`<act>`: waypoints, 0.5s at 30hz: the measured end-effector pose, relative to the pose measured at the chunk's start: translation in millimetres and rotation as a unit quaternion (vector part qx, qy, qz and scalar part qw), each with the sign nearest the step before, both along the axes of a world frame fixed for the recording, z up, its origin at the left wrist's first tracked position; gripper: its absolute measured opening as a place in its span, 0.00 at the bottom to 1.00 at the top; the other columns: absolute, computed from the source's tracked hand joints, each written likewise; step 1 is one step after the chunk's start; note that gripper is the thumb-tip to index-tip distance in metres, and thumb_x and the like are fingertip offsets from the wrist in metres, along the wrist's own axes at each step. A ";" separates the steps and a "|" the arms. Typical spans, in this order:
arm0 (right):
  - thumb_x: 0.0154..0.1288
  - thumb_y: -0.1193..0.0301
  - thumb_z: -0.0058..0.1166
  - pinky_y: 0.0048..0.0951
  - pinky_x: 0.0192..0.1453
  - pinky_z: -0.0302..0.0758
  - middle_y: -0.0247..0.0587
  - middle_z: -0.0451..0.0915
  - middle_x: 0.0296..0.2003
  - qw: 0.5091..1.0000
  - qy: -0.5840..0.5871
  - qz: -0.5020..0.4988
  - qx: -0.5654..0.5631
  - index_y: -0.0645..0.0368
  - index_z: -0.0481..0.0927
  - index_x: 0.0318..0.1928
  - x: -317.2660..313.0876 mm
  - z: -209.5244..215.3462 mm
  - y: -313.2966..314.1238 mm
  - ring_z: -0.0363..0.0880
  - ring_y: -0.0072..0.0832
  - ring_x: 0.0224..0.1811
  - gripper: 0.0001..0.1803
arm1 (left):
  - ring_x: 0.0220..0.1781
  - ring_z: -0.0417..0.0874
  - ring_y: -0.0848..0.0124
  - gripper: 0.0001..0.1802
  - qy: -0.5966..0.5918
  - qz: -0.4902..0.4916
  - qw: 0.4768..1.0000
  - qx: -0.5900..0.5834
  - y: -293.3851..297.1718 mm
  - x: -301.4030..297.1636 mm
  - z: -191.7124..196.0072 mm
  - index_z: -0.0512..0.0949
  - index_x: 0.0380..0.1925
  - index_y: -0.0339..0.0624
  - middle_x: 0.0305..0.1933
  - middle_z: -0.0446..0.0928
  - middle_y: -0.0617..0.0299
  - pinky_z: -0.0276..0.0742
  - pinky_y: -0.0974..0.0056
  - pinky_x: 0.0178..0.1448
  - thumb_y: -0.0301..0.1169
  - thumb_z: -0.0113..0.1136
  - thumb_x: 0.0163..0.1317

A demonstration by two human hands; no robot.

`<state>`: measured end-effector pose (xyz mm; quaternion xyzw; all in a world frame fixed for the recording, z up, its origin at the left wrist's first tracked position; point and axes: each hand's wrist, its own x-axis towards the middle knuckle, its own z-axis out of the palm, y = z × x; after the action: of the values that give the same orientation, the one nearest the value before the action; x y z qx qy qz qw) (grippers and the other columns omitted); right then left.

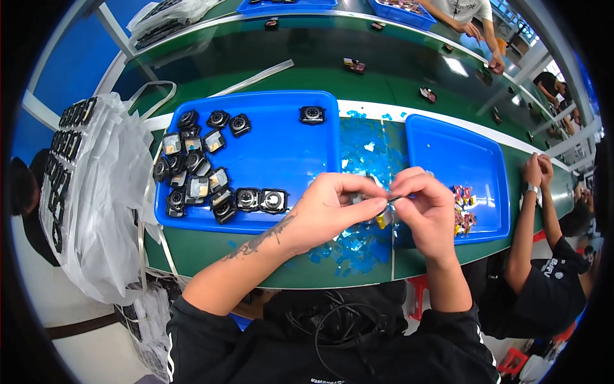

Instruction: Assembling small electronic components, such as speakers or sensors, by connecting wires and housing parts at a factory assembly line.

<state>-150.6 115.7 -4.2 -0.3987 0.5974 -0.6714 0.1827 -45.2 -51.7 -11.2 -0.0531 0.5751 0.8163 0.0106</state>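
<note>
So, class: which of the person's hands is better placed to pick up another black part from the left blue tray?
Left, probably. The left hand lies right beside the left blue tray, close to the nearest black parts. The right hand sits farther off, by the right blue tray.

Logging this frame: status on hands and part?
Left hand and right hand pinch one small part together. Above blue scraps, between two blue trays. Nothing blocking.
</note>
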 end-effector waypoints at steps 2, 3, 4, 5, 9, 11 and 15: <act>0.60 0.84 0.57 0.20 0.41 0.78 0.40 0.78 0.38 0.998 -0.066 -0.017 -0.010 0.66 0.79 0.38 2.7 7.3 7.1 0.79 0.24 0.40 0.05 | 0.45 0.78 0.77 0.22 0.036 0.040 0.998 0.011 2.5 0.4 1.8 0.68 0.61 0.35 0.50 0.77 0.58 0.75 0.72 0.47 0.22 0.55 0.66; 0.60 0.84 0.57 0.20 0.41 0.79 0.41 0.78 0.39 0.990 -0.130 -0.040 -0.021 0.67 0.78 0.37 3.1 10.1 11.5 0.79 0.24 0.41 0.05 | 0.45 0.78 0.77 0.22 0.037 0.043 0.998 0.011 2.3 0.4 2.0 0.68 0.61 0.35 0.50 0.77 0.58 0.75 0.72 0.47 0.22 0.55 0.66; 0.60 0.84 0.58 0.20 0.40 0.78 0.40 0.79 0.39 0.994 -0.091 -0.057 -0.021 0.66 0.79 0.38 2.2 9.8 16.4 0.80 0.23 0.39 0.06 | 0.48 0.77 0.76 0.26 0.034 0.061 0.997 -0.015 2.1 0.4 1.8 0.61 0.65 0.38 0.54 0.74 0.56 0.75 0.70 0.50 0.21 0.51 0.67; 0.60 0.84 0.58 0.20 0.40 0.78 0.40 0.79 0.39 0.994 -0.090 -0.055 -0.021 0.66 0.79 0.38 3.0 12.2 16.6 0.80 0.23 0.39 0.06 | 0.51 0.77 0.74 0.30 0.032 0.079 0.996 -0.041 2.1 0.2 1.4 0.54 0.69 0.40 0.58 0.71 0.55 0.74 0.69 0.52 0.20 0.48 0.68; 0.56 0.83 0.62 0.21 0.34 0.75 0.40 0.82 0.31 0.966 0.170 -0.116 0.156 0.64 0.83 0.37 10.9 24.6 2.3 0.80 0.23 0.30 0.08 | 0.58 0.76 0.68 0.29 0.089 0.059 0.993 -0.044 6.6 0.1 -1.5 0.54 0.69 0.36 0.60 0.69 0.53 0.71 0.63 0.63 0.17 0.41 0.68; 0.55 0.82 0.63 0.22 0.30 0.73 0.39 0.82 0.29 0.959 0.199 -0.118 0.163 0.62 0.83 0.36 15.3 22.1 -8.2 0.78 0.22 0.27 0.07 | 0.62 0.74 0.68 0.27 0.080 0.040 0.995 -0.044 6.9 1.2 3.0 0.56 0.68 0.34 0.61 0.69 0.51 0.69 0.61 0.67 0.16 0.41 0.68; 0.53 0.81 0.64 0.25 0.26 0.70 0.37 0.81 0.28 0.960 0.169 -0.148 0.167 0.60 0.82 0.33 19.6 26.8 -15.3 0.74 0.23 0.23 0.07 | 0.64 0.73 0.67 0.26 0.072 0.053 0.994 -0.064 6.3 1.7 0.8 0.59 0.66 0.32 0.61 0.71 0.51 0.68 0.62 0.68 0.16 0.43 0.68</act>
<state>-131.0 100.4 22.6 -0.3772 0.7757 -0.5041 0.0418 -43.5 -45.4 -10.4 -0.0252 0.6216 0.7791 -0.0770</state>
